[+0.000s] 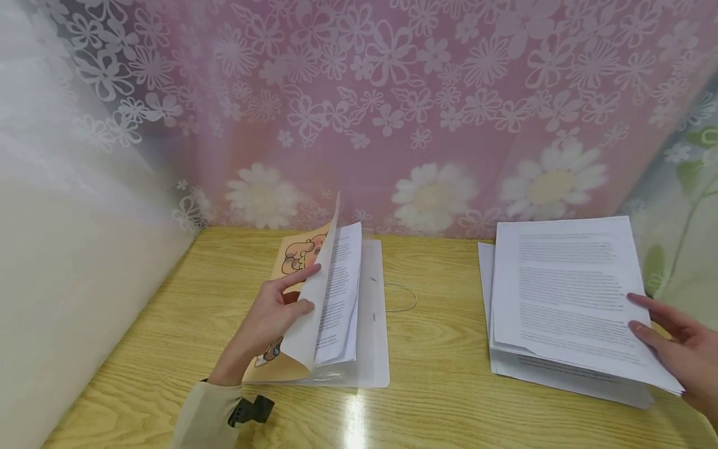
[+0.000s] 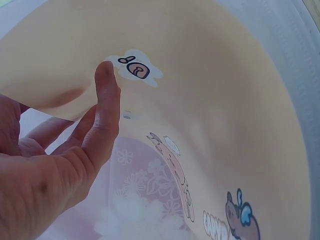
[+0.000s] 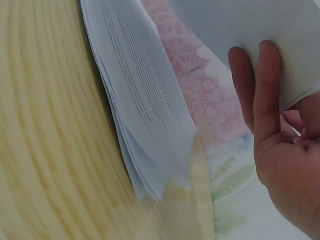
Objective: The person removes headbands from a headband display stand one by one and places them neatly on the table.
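Note:
My left hand (image 1: 275,315) pinches the lifted cover sheet (image 1: 305,340) of a clear plastic folder (image 1: 373,349). One side of that sheet is pale, the other peach with cartoon animals (image 2: 242,220). In the left wrist view a straight finger (image 2: 106,100) lies against the peach side. Printed pages (image 1: 342,293) rest inside the folder, partly behind the lifted sheet. At the right, my right hand (image 1: 681,349) grips printed sheets (image 1: 566,287) by their right edge, raised and tilted. More printed sheets (image 3: 135,85) lie beneath them on the table.
The wood-grain table (image 1: 437,374) runs up to a pink flowered curtain (image 1: 359,125) at the back. A whitish sheet (image 1: 84,218) closes off the left side. A thin loop (image 1: 415,299) sticks out from the folder's right edge. A dark strap (image 1: 252,410) hangs at the left sleeve.

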`<state>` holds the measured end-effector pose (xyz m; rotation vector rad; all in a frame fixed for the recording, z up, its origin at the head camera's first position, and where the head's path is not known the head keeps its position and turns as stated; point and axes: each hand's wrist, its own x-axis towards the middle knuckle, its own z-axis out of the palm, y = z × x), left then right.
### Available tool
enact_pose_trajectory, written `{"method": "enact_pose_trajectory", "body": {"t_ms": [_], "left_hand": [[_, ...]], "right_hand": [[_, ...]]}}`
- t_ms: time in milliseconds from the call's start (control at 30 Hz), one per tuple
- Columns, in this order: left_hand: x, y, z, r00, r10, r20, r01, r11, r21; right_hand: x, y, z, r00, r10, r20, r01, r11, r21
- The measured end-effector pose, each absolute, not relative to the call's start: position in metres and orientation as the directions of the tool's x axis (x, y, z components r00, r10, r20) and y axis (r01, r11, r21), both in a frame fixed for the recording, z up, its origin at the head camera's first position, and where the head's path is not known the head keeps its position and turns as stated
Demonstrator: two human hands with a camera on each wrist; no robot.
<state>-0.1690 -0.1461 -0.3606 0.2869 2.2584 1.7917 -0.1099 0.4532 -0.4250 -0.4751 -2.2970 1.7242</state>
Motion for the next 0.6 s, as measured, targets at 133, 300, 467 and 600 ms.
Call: {"method": "enact_pose_trajectory", "body": {"t_ms": [133, 300, 467, 600], "left_hand": [[-0.17, -0.145, -0.361, -0.951, 0.299, -0.083, -0.024, 0.194, 0.981], [-0.172, -0.144, -0.362, -0.956, 0.277, -0.097, -0.044, 0.193, 0.98], [-0.171, -0.146, -0.361, -0.953, 0.282, -0.111, -0.061, 0.181, 0.982], [-0.171, -0.146, -0.361, -0.953, 0.283, -0.105, -0.055, 0.179, 0.982]], "right_hand": [[-0.109, 0.445, -0.42, -0.942, 0.334, 0.028, 0.014, 0.123, -0.992], [-0.109, 0.434, -0.416, -0.96, 0.272, 0.071, -0.064, 0.033, -0.997], [-0.109, 0.423, -0.418, -0.966, 0.256, 0.033, -0.026, 0.03, -0.999], [-0.11, 0.412, -0.42, -0.966, 0.259, 0.02, 0.009, 0.112, -0.994]]}}
